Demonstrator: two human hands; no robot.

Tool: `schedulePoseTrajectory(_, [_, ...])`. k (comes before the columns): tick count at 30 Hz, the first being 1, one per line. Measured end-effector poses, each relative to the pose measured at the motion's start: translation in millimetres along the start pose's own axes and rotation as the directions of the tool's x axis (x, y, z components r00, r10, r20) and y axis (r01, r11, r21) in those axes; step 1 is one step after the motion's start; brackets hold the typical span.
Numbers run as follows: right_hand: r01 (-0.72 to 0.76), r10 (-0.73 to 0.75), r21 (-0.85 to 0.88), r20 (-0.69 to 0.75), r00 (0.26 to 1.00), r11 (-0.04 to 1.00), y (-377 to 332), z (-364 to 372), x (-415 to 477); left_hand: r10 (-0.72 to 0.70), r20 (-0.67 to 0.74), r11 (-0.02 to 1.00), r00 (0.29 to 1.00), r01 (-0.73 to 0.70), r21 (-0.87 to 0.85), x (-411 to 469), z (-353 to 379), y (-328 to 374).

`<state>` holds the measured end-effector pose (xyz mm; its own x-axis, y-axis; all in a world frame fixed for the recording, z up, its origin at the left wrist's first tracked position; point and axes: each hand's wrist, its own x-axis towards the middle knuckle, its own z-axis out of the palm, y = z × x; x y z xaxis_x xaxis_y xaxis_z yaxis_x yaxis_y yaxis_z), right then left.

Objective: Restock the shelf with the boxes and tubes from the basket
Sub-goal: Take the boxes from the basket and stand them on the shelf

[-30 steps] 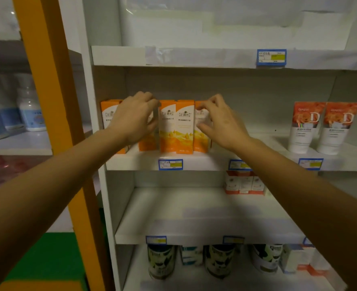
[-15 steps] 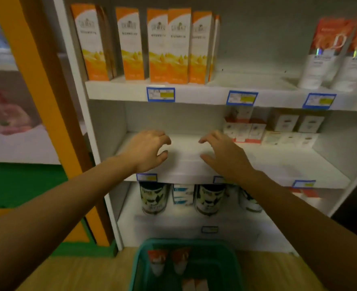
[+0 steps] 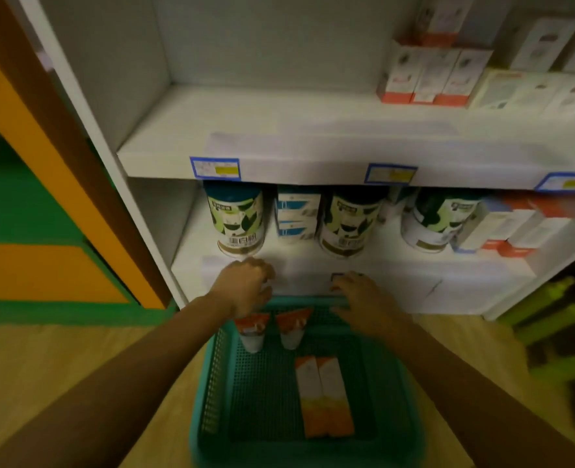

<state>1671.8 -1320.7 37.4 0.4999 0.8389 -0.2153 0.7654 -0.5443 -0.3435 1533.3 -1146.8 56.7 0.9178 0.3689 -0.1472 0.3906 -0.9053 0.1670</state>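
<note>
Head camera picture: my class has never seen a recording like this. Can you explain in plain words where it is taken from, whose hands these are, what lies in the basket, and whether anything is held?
There is no machine here. A person wears a wide-angle camera on the head, so the one picture looks forward and down along both arms. The left hand and right hand reach over the far end of a green basket, which stands on the floor in front of a white shelf. In the basket lie two orange-and-white tubes side by side. Nearer the camera, two orange boxes lie flat, also side by side. Neither hand holds anything; the left hand is right by one tube. The lowest board carries cans and cartons.
</note>
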Motion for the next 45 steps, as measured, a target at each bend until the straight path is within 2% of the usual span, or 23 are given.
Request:
schedulePoseTrajectory(7, [-0.138,0.145,-0.045,0.218,0.965,0.989,34,86,0,-0.058,0.242,0.995,0.969,0.076,-0.068,5,90,5])
schedulePoseTrajectory(11, [-0.161,0.169,-0.058,0.466,0.869,0.985,45,125,1,-0.035,0.342,0.995,0.939,0.064,-0.072,2,130,11])
schedulePoseTrajectory(13, [-0.180,0.205,-0.099,0.530,0.823,0.979,48,138,2,-0.049,0.405,0.993,0.913,0.089,-0.080,-1,149,13])
schedulePoseTrajectory(19, [-0.222,0.240,-0.096,0.482,0.843,0.970,49,156,11,-0.061,0.507,0.965,0.860,0.181,-0.190,-4,182,16])
schedulePoseTrajectory(23, [-0.215,0.274,-0.174,0.485,0.830,0.961,54,165,12,-0.019,0.548,0.960,0.837,0.168,-0.223,-3,197,23])
schedulePoseTrajectory(26, [-0.186,0.291,-0.248,0.503,0.814,0.951,58,162,9,0.018,0.527,0.947,0.850,0.155,-0.281,0,204,28])
schedulePoseTrajectory(28, [-0.183,0.272,-0.212,0.544,0.794,0.960,61,155,6,0.037,0.518,0.941,0.855,0.146,-0.306,5,207,33])
schedulePoseTrajectory(32, [-0.233,0.199,-0.023,0.603,0.773,0.972,63,138,0,0.056,0.529,0.952,0.847,0.114,-0.284,14,213,41])
schedulePoseTrajectory(40, [-0.231,0.174,0.022,0.593,0.787,0.973,63,115,-13,0.098,0.627,0.943,0.773,0.129,-0.307,27,205,49])
schedulePoseTrajectory(45, [-0.208,0.164,0.012,0.572,0.804,0.978,65,105,-20,0.140,0.673,0.880,0.726,0.220,-0.421,27,189,41])
